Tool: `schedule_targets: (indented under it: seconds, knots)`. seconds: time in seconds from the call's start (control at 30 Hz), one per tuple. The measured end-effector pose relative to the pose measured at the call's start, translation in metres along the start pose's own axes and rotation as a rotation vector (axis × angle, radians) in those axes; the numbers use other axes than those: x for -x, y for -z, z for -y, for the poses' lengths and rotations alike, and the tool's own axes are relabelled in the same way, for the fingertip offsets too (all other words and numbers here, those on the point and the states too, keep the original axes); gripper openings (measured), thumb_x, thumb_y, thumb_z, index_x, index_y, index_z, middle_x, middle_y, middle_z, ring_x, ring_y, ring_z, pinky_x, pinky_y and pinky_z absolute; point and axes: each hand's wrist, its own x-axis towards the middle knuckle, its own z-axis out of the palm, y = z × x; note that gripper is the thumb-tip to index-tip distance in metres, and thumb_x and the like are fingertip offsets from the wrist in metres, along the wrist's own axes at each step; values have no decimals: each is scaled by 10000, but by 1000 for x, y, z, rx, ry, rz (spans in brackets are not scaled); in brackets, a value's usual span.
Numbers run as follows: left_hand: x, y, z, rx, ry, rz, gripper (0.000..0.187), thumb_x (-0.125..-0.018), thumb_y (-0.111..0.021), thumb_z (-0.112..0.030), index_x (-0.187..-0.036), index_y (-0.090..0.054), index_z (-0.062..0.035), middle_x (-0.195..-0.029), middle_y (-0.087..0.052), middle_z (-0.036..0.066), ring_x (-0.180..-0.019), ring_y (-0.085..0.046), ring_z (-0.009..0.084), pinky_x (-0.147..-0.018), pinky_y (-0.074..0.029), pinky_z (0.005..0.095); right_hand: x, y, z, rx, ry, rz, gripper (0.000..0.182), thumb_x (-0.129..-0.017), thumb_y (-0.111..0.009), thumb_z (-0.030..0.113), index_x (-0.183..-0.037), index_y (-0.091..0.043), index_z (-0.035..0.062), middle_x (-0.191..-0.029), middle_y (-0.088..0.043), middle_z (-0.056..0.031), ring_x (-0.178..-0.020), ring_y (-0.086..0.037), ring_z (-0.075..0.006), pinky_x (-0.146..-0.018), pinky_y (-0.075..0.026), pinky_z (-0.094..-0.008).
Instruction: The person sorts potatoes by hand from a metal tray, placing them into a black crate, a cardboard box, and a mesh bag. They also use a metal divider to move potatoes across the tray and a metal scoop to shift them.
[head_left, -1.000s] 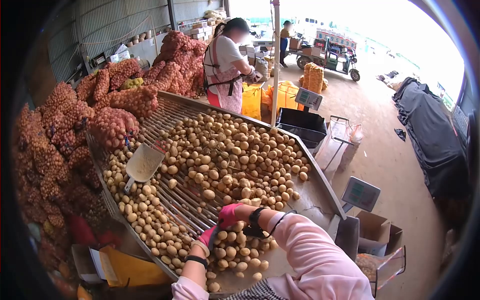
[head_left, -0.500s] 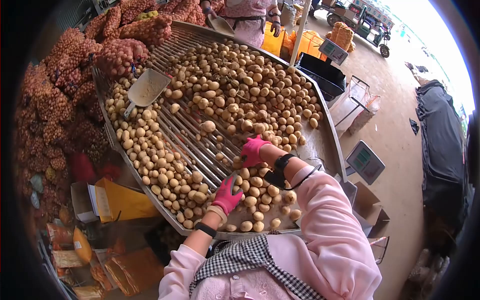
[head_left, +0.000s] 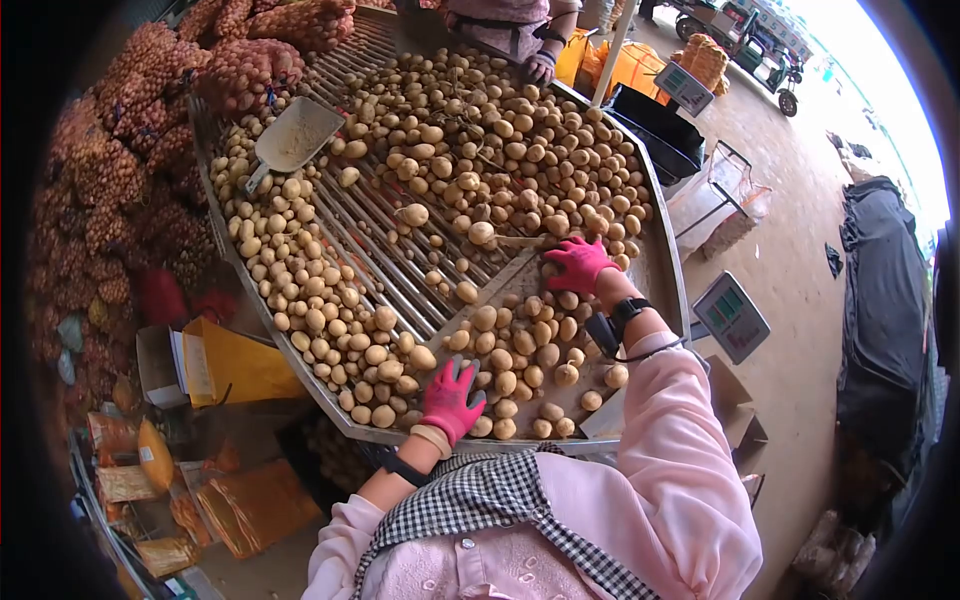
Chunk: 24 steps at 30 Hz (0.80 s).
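Note:
Both of my hands wear pink gloves with grey fingertips. My left hand (head_left: 452, 402) is at the near edge of the metal sorting table (head_left: 400, 436), fingers apart, against a loose group of potatoes (head_left: 525, 348). Farther out to the right, my right hand (head_left: 580, 265) lies spread over potatoes at that group's far side; some of its fingertips are hidden among them. A bare metal strip (head_left: 488, 291) runs between this group and the slats (head_left: 385, 282). Along the left side lies a band of smaller potatoes (head_left: 290, 265); a larger heap (head_left: 500, 140) covers the far part.
A metal scoop (head_left: 295, 138) rests on the left potatoes. Filled net sacks (head_left: 130, 130) are piled at the left. Across the table a co-worker's gloved hand (head_left: 540, 68) is by the rim. Scale displays (head_left: 732, 316) and a black bin (head_left: 655, 130) stand at the right.
My right hand has moved right and slightly away from me, its fingers spreading. A bare metal strip now shows beside the near potatoes. The co-worker has leaned in, one hand at the rim.

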Motion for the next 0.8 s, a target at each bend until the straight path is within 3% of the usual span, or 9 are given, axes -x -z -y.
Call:
schedule_targets:
  seconds: [0.17, 0.27, 0.33, 0.4, 0.5, 0.57, 0.63, 0.7, 0.8]
  knots:
    - [6, -5, -13, 37, -77, -30, 584, -806, -695, -363, -1328, -544, -150, -1393, -461, 175, -1223, -495, 369, -1017, -418, 470, 1, -5, -46, 27, -289, 57, 672, -776, -664, 554, -1375, -530, 282, -1371, -521, -64, -1367, -381, -270, -1046, -329, -613]
    - [5, -18, -12, -16, -122, -49, 562, -813, -694, -382, -1306, -565, -145, -1388, -466, 171, -1225, -493, 364, -1028, -406, 474, -17, 12, -29, 173, -471, 118, 608, -791, -664, 519, -1300, -583, 197, -1276, -579, -89, -1245, -504, -274, -976, -396, -572]
    - [1, -17, -11, 6, -110, -53, 548, -815, -701, -354, -1302, -568, -142, -1367, -485, 176, -1197, -514, 358, -1011, -426, 461, -35, 9, 1, 89, -367, -259, 454, -795, -696, 383, -1174, -607, 149, -1150, -610, -67, -1125, -560, -275, -899, -458, -477]
    - [-6, -10, -11, 27, -98, -56, 534, -817, -708, -327, -1299, -571, -140, -1345, -503, 180, -1168, -536, 352, -994, -446, 448, -61, -4, 34, -155, -115, -522, 600, -756, -748, 274, -1298, -514, 166, -1219, -566, -113, -1156, -533, -317, -923, -466, -456]
    - [-22, 4, -14, 459, 47, -30, 540, -866, -686, -260, -1351, -515, -92, -1296, -561, 172, -1121, -590, 310, -973, -480, 396, -103, -21, 76, -111, 78, -420, 651, -739, -753, 275, -1332, -505, 168, -1316, -503, -151, -1224, -487, -349, -926, -475, -464]
    - [-35, -13, 0, 1082, 140, -386, 527, -906, -670, -202, -1372, -481, -45, -1281, -592, 140, -1121, -608, 242, -935, -509, 331, -119, -26, 101, -98, 79, -277, 648, -733, -759, 284, -1321, -515, 163, -1322, -503, -156, -1238, -478, -355, -926, -478, -465]
    - [-45, 10, 8, 1520, 334, -405, 485, -972, -591, -235, -1398, -453, -50, -1332, -547, 106, -1198, -558, 197, -968, -500, 341, -118, -12, 130, -318, 8, -204, 642, -734, -761, 310, -1308, -528, 141, -1319, -530, -170, -1222, -512, -350, -943, -481, -454]
    - [-47, 37, 13, 1941, 491, -444, 467, -999, -532, -349, -1388, -471, -97, -1268, -567, 90, -1151, -577, 180, -971, -506, 353, -105, -14, 156, -740, 143, 37, 521, -795, -724, 376, -1214, -603, 91, -1091, -677, -185, -1025, -655, -324, -919, -505, -412]
    - [-44, 58, 37, 2277, 281, -209, 444, -982, -553, -388, -1339, -515, -127, -1231, -581, 80, -1105, -590, 152, -930, -524, 327, -81, -20, 182, -822, 437, 216, 456, -833, -700, 373, -1188, -635, 94, -1065, -698, -162, -1023, -667, -308, -883, -527, -393]
